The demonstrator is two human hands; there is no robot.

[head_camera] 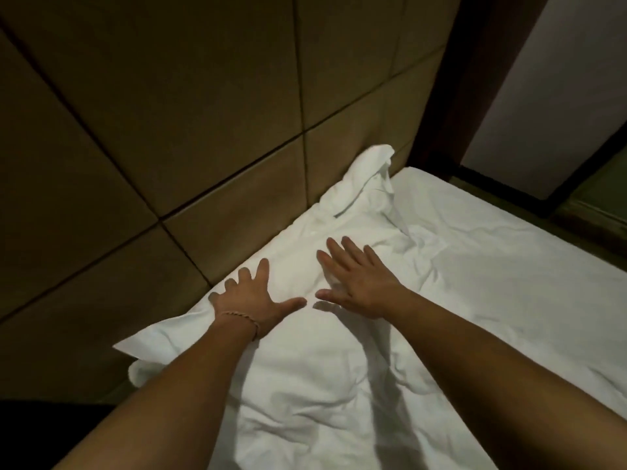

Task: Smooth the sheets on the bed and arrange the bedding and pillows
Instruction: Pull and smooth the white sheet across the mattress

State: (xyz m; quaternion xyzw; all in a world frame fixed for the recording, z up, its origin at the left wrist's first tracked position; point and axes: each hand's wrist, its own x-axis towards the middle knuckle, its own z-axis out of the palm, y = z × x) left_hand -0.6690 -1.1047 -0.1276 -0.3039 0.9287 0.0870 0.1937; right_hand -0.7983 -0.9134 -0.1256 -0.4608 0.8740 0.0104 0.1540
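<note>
A white pillow [298, 347] lies along the padded headboard, creased, with one corner sticking out at the lower left. My left hand [252, 301] rests flat on its top edge, fingers spread, a thin cord bracelet on the wrist. My right hand [359, 283] lies flat and spread on the pillow just to the right, thumbs almost meeting. A second white pillow [364, 183] leans crumpled against the headboard further along. The white sheet [509, 266] covers the mattress to the right, lightly wrinkled.
The tan padded headboard [169, 130] with dark seams fills the left and top. A dark wooden frame [475, 79] and a pale wall panel [559, 89] stand beyond the far bed corner. A dark strip of floor or ledge [590, 218] runs past the bed's right edge.
</note>
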